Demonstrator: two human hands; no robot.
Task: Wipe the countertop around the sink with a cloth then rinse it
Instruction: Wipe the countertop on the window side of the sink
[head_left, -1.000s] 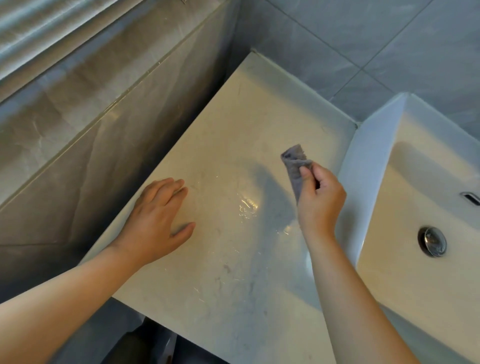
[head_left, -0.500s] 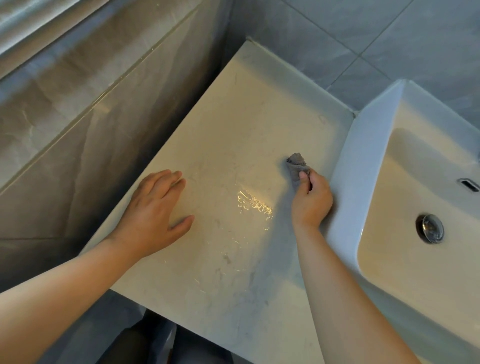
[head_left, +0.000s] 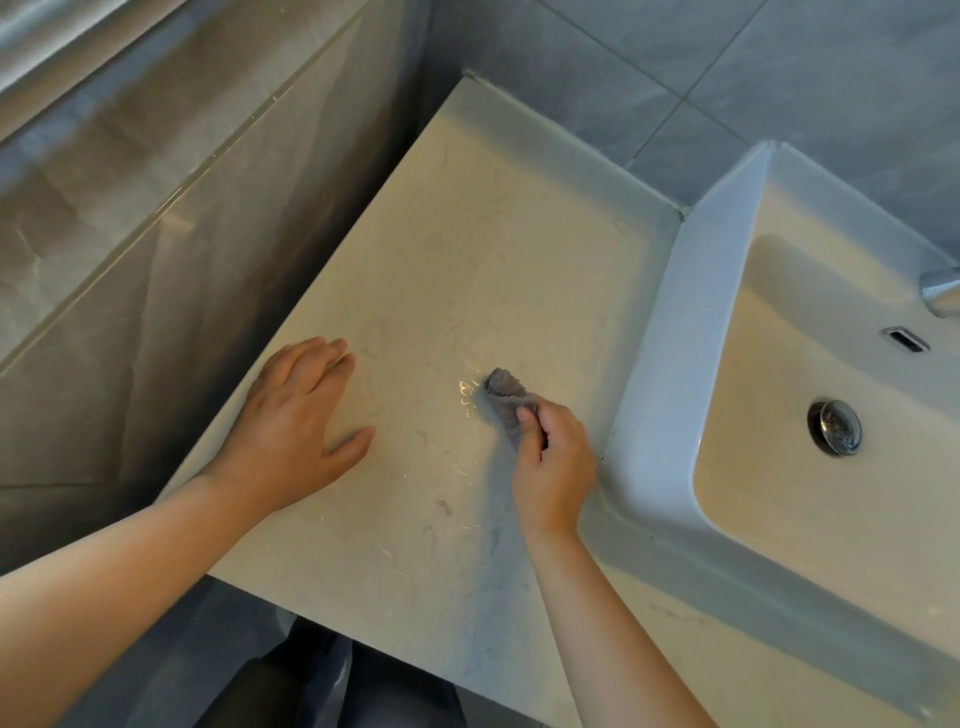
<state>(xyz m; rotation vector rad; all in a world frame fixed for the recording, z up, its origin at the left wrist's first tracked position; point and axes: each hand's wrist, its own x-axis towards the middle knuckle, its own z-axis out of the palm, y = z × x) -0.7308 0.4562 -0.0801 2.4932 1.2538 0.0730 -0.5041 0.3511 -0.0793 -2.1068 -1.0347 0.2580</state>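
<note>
Left of the sink (head_left: 670, 364), the right hand (head_left: 553, 457) has its grip pinched round a small grey cloth (head_left: 506, 392) on the wet tabletop (head_left: 467, 260). The left hand (head_left: 296, 421) lies flat, released, farther from the sink. Overlapping strokes up to the sink wall would work best.

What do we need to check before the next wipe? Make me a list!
1. The cloth in the right hand grip: ok, fingers curl round it.
2. The cloth on the countertop: ok, its tip touches the surface.
3. The left hand away from the cloth: ok, it rests flat, apart.
4. The countertop dry: not ok, shiny wet streaks lie beside the cloth.
5. The tap ready for rinsing: cannot tell, only its tip shows over the sink.
</note>
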